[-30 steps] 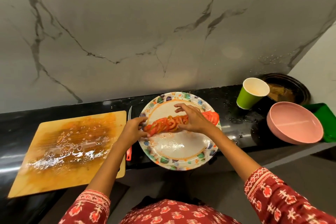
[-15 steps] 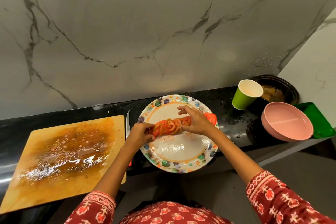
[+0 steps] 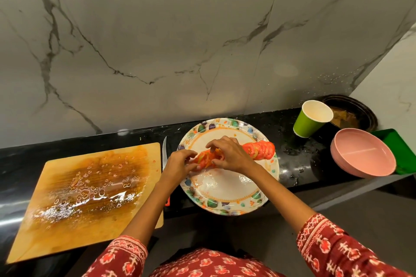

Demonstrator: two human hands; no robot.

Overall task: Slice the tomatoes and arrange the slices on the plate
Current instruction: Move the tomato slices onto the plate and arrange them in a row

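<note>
A round plate with a leaf-patterned rim sits on the black counter. A row of red tomato slices lies across its upper half. My left hand and my right hand meet over the left end of the row, and their curled fingers pinch the slices there. My right hand hides the middle of the row. The knife lies between the plate and the wet wooden cutting board, partly under my left forearm.
A green paper cup stands right of the plate. Behind the cup sits a dark round pan. A pink bowl rests on a green tray at the counter's right end. A marble wall rises behind.
Both hands have drawn closer together at the left end of the row, bunching those slices. More of the right-hand slices show now.
</note>
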